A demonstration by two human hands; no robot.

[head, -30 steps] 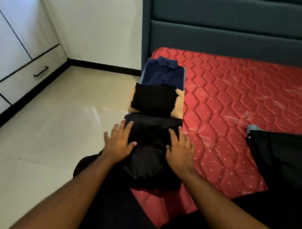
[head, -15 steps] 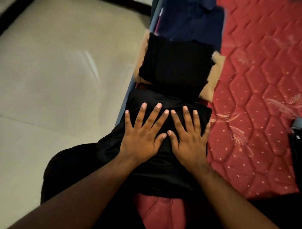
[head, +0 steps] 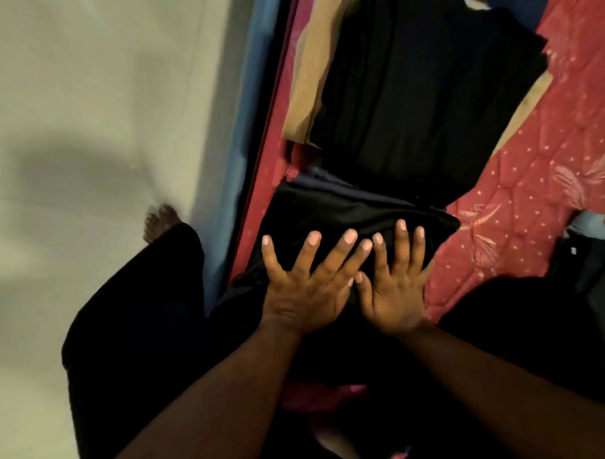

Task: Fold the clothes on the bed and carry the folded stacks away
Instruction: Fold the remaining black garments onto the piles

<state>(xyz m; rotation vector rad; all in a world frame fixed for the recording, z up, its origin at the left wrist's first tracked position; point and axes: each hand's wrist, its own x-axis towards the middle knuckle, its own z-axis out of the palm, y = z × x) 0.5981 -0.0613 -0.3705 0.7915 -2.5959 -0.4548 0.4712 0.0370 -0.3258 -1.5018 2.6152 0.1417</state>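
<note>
Risk of sliding: black folded garment (head: 356,214) lies at the very edge of the red quilted mattress (head: 536,162), its near part hanging toward the person's lap; a push from the palms could, in my judgement, drag it off toward the pale floor (head: 93,84).
Risk of undone fold: fabric looks thin and slippery, so lifting from the top alone may let the layers fan open.
Risk to neighbour: second stack (head: 419,89) sits just beyond, nearly touching; a forward shove could nudge it askew.
Left hand (head: 302,287): flat, fingers spread wide, palm pressed down on the black garment, gripping nothing.
Right hand (head: 395,294): flat beside the left, fingers close together, also pressing down, not pinching.
Garment look: black, matte, smooth on top, with a rumpled far edge where darker layers peek out beneath.
Garment place: near left corner of the mattress, directly under both hands.
Second stack look: black ribbed piece on top of a tan piece (head: 310,75) that shows at both sides.
Blur: picture is smeared, so fine creases cannot be told.
</note>
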